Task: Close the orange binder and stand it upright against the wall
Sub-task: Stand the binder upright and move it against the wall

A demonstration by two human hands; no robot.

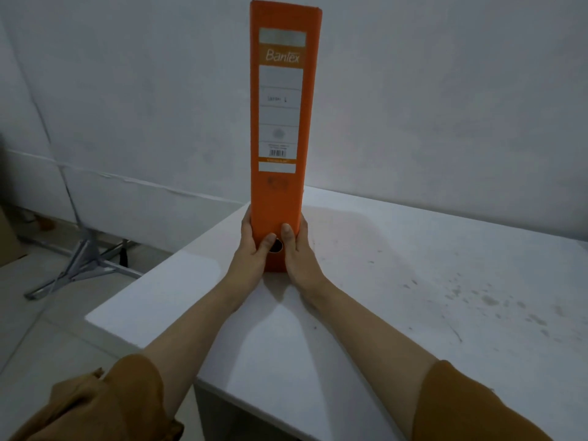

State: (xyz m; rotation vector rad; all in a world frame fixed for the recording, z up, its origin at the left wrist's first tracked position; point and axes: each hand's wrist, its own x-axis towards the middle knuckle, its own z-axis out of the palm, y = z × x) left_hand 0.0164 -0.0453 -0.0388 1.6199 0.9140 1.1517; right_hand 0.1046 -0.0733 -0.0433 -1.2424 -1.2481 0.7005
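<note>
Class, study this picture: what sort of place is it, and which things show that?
Probably a plain office or storage room: an orange binder with a labelled spine stands on a worn white table near a bare white wall, and a folding metal stand sits on the tiled floor.

1. This is looking like a plain office or storage room: a lever-arch orange binder (280,132) with a labelled spine is standing on a white worktop (413,281).
2. Bare white walls (445,90) are closing in the corner behind it.
3. A grey metal stand (86,268) is resting on the pale tiled floor (47,329), with cardboard (8,240) showing at the left edge.
</note>
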